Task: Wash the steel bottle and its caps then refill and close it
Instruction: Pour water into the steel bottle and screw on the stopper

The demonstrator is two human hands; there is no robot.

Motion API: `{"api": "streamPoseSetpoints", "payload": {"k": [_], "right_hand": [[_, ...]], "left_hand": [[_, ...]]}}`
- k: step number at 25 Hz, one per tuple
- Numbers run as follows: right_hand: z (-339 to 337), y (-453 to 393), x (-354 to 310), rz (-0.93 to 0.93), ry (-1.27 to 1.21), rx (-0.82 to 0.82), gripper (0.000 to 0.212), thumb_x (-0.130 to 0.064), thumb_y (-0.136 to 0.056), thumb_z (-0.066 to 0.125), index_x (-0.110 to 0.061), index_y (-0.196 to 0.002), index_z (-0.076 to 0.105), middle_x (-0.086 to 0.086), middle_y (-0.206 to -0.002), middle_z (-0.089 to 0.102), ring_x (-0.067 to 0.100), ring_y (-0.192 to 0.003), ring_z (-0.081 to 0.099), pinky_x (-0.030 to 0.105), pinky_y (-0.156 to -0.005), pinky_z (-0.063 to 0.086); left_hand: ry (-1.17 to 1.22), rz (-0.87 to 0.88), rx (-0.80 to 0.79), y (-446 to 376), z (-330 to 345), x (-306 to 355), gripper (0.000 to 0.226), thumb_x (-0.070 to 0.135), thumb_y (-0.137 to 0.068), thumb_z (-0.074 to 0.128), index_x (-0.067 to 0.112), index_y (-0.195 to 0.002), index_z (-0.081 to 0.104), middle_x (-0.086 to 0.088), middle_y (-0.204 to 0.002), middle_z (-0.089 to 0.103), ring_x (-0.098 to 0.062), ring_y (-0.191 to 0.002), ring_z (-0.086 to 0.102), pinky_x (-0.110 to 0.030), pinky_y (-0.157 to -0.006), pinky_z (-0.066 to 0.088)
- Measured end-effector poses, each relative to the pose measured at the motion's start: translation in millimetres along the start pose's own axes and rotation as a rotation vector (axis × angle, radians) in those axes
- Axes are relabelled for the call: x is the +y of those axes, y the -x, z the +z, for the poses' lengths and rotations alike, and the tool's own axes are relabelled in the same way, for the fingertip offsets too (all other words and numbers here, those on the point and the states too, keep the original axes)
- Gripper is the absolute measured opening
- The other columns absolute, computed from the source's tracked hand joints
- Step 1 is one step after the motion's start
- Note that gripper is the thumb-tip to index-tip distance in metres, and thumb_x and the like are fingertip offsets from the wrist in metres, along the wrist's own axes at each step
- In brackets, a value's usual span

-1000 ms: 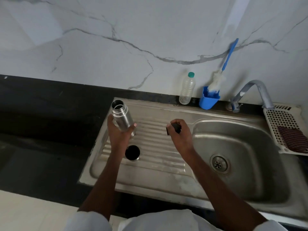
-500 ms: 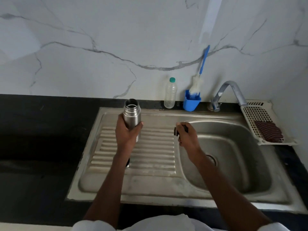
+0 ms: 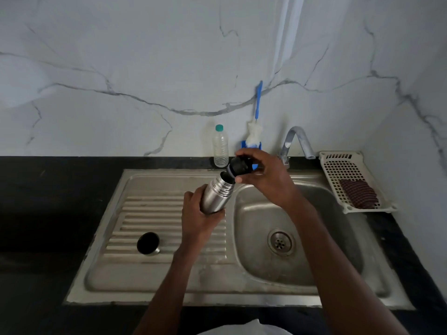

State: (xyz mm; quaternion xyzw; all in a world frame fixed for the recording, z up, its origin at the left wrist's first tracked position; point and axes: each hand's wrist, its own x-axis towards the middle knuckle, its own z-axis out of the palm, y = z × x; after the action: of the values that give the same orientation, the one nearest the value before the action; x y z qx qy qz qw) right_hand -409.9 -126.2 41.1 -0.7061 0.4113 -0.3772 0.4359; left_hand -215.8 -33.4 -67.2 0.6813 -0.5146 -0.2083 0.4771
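Left hand (image 3: 200, 213) grips the tilted steel bottle (image 3: 216, 195) over the sink (image 3: 169, 281); right hand (image 3: 261, 176) pinches the black stopper (image 3: 238, 168) at its mouth, likely to seat it.

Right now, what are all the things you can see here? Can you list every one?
steel bottle: one, silver, tilted over the sink, held by the left hand
inner cap: one, black, at the bottle's mouth
outer cap: one, steel with dark inside, on the drainboard
sink: one, steel, set in a black counter
tap: one, silver, behind the basin
plastic bottle: one, clear with green cap, by the wall
bottle brush: one, blue and white, in a blue holder
rack: one, white, right counter
scrubber: one, dark red, in the rack
left hand: grips the bottle
right hand: pinches the inner cap
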Motion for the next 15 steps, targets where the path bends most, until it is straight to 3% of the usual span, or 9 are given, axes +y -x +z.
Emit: {"api": "streamPoseSetpoints", "payload": {"k": [6,9,13,15], "right_hand": [[-7,8,15,-0.027,0.090,-0.144,0.067,0.003,-0.066,0.090,-0.026,-0.125,0.071,-0.012,-0.119,0.071,0.007,-0.113,0.066,0.028,-0.094,0.058],[-3,12,21,-0.034,0.159,-0.162,0.067,0.000,-0.067,0.091,-0.027,-0.125,0.071,-0.015,-0.117,0.070,0.003,-0.108,0.065,0.018,-0.088,0.055],[-2,14,19,-0.031,0.209,-0.155,0.062,-0.014,-0.069,0.093,-0.028,-0.125,0.071,-0.018,-0.111,0.066,-0.012,-0.094,0.060,0.003,-0.076,0.045],[-2,14,16,-0.019,0.223,-0.138,0.058,-0.027,-0.073,0.092,-0.027,-0.126,0.070,-0.015,-0.111,0.066,-0.009,-0.089,0.061,0.002,-0.075,0.043]], "left_hand": [[-0.075,0.015,-0.016,10,11,10,0.078,0.022,-0.061,0.094,0.033,-0.131,0.061,0.011,-0.103,0.049,0.000,-0.084,0.059,-0.015,-0.070,0.047],[-0.111,0.026,-0.020,13,14,13,0.079,0.027,-0.059,0.092,0.036,-0.131,0.059,0.011,-0.104,0.049,-0.002,-0.084,0.059,-0.028,-0.071,0.054],[-0.121,0.034,-0.013,15,15,17,0.077,0.032,-0.058,0.087,0.042,-0.128,0.058,0.013,-0.103,0.048,-0.006,-0.084,0.060,-0.037,-0.071,0.057],[-0.130,0.034,-0.009,14,15,16,0.077,0.032,-0.058,0.088,0.043,-0.128,0.058,0.013,-0.103,0.048,-0.008,-0.084,0.061,-0.039,-0.072,0.058]]}}
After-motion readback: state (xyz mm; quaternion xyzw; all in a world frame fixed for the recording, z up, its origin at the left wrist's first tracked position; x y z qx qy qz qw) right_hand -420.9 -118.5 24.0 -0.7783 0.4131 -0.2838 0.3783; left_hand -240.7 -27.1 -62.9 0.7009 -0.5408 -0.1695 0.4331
